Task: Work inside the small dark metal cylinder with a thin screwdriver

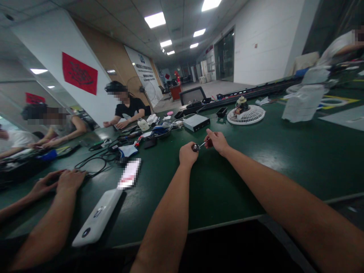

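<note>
My left hand (187,153) is closed around a small dark, shiny round part (195,147), whose end faces my right hand. With my right hand (216,141) I grip a screwdriver (203,144); its thin metal shaft points left at the round part, and my fingers mostly hide the handle. Whether the tip touches the part is too small to tell. Both hands are just above the green table. Beyond them sits a grey-white box (196,123). A white fan grille (247,115) with a motor on it lies farther to the right.
A white power bank-like device (98,218) and a lit phone (130,173) lie left of my arm. Another person's hands (66,181) are at the far left, near black cables (96,163). Plastic-wrapped items (304,100) stand at right; several people sit around the green table (222,197).
</note>
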Demonstrator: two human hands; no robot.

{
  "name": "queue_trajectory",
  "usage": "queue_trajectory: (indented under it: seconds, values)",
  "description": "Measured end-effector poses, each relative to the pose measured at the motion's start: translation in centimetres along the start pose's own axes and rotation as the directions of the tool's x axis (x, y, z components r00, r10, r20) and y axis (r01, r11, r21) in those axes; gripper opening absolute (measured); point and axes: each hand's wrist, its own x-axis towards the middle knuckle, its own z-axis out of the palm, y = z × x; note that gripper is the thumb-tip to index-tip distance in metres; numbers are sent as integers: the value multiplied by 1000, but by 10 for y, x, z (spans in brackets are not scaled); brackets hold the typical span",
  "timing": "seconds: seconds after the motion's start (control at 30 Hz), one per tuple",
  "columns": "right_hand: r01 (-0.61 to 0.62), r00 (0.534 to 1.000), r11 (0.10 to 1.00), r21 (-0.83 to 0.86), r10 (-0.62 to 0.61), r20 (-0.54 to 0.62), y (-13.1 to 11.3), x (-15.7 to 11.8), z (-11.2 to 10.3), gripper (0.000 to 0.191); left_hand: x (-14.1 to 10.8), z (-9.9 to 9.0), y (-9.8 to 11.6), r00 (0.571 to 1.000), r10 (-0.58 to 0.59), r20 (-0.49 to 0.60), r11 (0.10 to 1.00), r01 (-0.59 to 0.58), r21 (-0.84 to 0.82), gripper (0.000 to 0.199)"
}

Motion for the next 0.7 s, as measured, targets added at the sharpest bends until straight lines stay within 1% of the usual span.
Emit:
queue_trajectory:
  seconds: [0.1, 0.2, 0.33, 0.43, 0.57, 0.63, 0.7]
  values:
    - [43, 998, 998, -52, -45, -37, 1, 1, -1, 62, 0, -1, 1, 1000, 2, 16, 1000, -2, -3, 17]
    - [69, 997, 997, -30, -70, -22, 0, 0, 1, 60, -1, -2, 2, 1000, 3, 2, 1000, -3, -7, 17]
    - [20, 999, 999, 45, -22, 32, -4, -2, 3, 63, 0, 0, -1, 1000, -3, -16, 1000, 3, -6, 17]
    - [-10, 999, 999, 39, 9, 36, -4, -2, 2, 66, 0, 2, -3, 1000, 16, -14, 1000, -16, -14, 19]
    - [68, 997, 996, -53, -69, -25, 0, 0, 0, 65, 0, 3, -3, 1000, 26, -14, 999, -27, -25, 17]
    - [93, 996, 995, -42, -94, -9, 1, 1, 0, 62, 0, 2, -2, 1000, 19, -16, 1000, -20, -23, 17]
    - [79, 996, 997, 3, -79, 26, 0, 0, 1, 62, 0, 1, -2, 1000, 0, -27, 1000, 0, -8, 16]
